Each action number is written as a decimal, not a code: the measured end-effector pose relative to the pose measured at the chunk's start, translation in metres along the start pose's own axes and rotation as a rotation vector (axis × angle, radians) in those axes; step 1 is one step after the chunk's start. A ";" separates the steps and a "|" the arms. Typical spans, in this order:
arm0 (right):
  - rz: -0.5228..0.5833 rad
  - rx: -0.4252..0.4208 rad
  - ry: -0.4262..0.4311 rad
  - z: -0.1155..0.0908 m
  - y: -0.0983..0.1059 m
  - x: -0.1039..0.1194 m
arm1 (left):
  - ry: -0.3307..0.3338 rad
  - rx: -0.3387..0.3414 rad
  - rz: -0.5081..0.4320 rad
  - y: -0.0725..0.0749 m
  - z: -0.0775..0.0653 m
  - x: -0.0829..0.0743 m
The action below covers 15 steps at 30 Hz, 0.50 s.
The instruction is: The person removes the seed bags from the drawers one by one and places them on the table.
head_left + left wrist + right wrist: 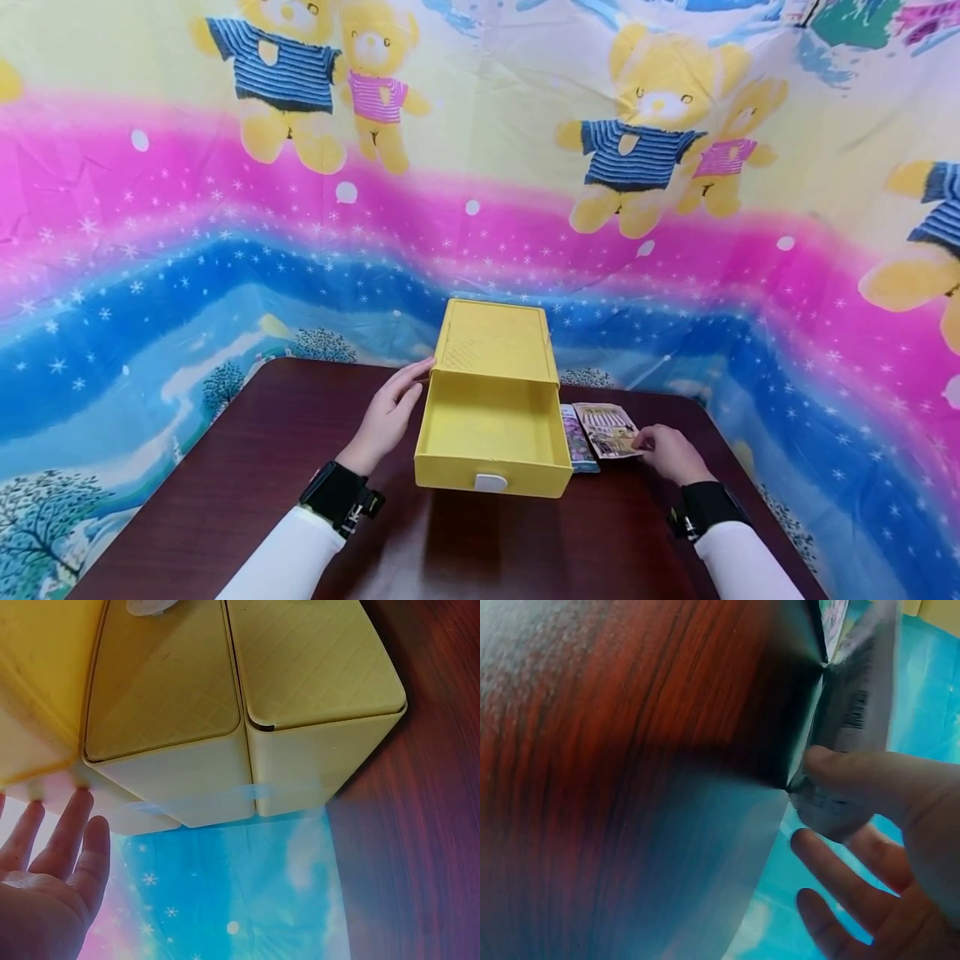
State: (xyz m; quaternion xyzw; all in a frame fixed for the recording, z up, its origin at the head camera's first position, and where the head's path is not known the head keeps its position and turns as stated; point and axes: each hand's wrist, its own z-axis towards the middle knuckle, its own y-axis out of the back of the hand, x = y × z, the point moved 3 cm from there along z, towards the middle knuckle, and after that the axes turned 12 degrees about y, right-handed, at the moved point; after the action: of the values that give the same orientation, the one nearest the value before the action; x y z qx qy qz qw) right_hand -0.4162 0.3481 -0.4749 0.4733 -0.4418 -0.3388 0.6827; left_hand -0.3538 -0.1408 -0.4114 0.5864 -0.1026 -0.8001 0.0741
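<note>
A yellow drawer unit [495, 337] stands on the table with its top drawer [450, 472] pulled out, the inside bare. My left hand [382, 419] rests its nearly straight fingertips against the unit's left side, near the top. In the left wrist view, two closed drawers [161, 690] show beneath the pulled-out one. Right of the unit, my right hand [671, 454] pinches the near right corner of a flat printed packet [602, 427]. Its barcoded back faces the right wrist camera, the packet tilted up off the table. Beside it lies a purple flowered packet [577, 442], partly hidden by the drawer.
The dark wooden table [300, 467] extends around the unit. A cloth backdrop [472, 250] printed with bears and snowflakes hangs close behind the table and along both sides. The pulled-out drawer, with a white handle [491, 482], juts toward me between my arms.
</note>
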 end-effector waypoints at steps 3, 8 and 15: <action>0.002 0.045 -0.009 0.002 -0.006 -0.002 | 0.011 0.000 -0.001 0.001 0.000 0.000; -0.004 0.082 -0.027 0.002 -0.012 -0.004 | 0.035 0.004 0.011 0.000 -0.003 -0.005; 0.010 0.116 -0.015 -0.003 -0.016 0.000 | 0.027 0.016 0.046 0.003 -0.012 -0.029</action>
State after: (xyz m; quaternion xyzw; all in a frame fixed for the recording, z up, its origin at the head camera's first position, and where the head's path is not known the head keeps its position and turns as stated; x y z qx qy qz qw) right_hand -0.4144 0.3441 -0.4910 0.5073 -0.4683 -0.3126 0.6524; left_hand -0.3335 -0.1378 -0.3870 0.5951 -0.1214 -0.7895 0.0890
